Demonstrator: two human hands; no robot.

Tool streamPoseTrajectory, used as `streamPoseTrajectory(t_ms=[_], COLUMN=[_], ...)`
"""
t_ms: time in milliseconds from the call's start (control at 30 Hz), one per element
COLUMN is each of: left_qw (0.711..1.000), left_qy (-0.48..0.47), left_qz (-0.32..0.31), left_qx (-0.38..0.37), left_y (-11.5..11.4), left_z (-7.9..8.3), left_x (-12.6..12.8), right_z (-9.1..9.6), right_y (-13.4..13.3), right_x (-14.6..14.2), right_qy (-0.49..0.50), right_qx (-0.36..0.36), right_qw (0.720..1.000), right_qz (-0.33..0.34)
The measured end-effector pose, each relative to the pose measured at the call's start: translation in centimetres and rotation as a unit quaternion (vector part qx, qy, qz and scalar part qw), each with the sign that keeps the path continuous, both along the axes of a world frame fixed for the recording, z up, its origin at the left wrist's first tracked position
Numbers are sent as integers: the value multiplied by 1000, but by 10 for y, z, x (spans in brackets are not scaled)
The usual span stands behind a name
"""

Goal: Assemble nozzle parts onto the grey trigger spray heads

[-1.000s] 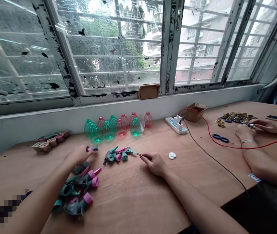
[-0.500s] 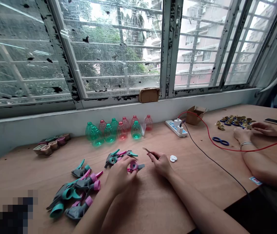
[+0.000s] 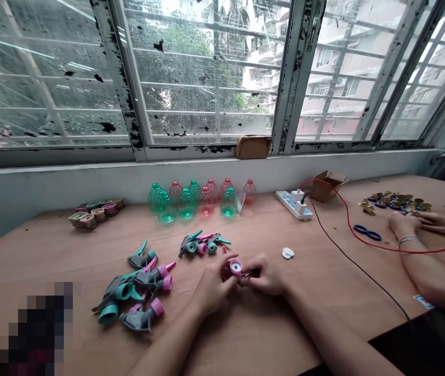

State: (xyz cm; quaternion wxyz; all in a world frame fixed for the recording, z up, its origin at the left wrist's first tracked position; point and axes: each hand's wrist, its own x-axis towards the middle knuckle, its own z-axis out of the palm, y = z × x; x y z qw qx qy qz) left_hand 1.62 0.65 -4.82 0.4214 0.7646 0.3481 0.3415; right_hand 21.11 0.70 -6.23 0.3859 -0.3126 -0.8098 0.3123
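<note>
Head view: grips in closed left hand (image 3: 211,286) a pink-capped sprayer head (image 3: 235,268) just above the table (image 3: 324,292), cap mouth facing the camera, body hidden toward the left palm, and pinches in right hand (image 3: 270,275) a thin dark tool (image 3: 253,272) immediately right of the cap, pointing leftward at it.

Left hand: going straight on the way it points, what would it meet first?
The left hand pinches the pink-capped sprayer head; just beyond it, probably the right hand gripping a thin dark tool, though depth is unclear.
</note>
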Motion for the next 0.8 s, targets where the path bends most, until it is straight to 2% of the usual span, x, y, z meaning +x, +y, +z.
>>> streamPoseTrajectory(t_ms=[133,267,333,433,500,567,667,800], left_qw=[999,996,995,991,989,987,987,988], left_qy=[39,69,85,115,132,140,134,127], left_qz=[-24,-34,-34,-30,-29,-32,-44,-55], left_qx=[14,35,48,61,63,69,74,70], left_y=[2,2,1,0,-1,0,0,0], left_z=[0,6,10,13,13,11,10,10], left_x=[-3,-6,-7,-7,-6,-5,-5,-5], right_z=[0,6,13,25,35,48,67,86], right_y=[-1,-6,-11,-21,-30,-38,-48,-56], right_x=[-5,-6,-1,12,20,25,21,4], right_qy=[-27,-64,-85,-139,-222,-323,-441,-521], right_qx=[25,34,30,33,50,78,110,131], right_qw=[999,997,996,986,963,927,872,824], right_qz=[27,20,-7,-89,-143,-175,-180,-179])
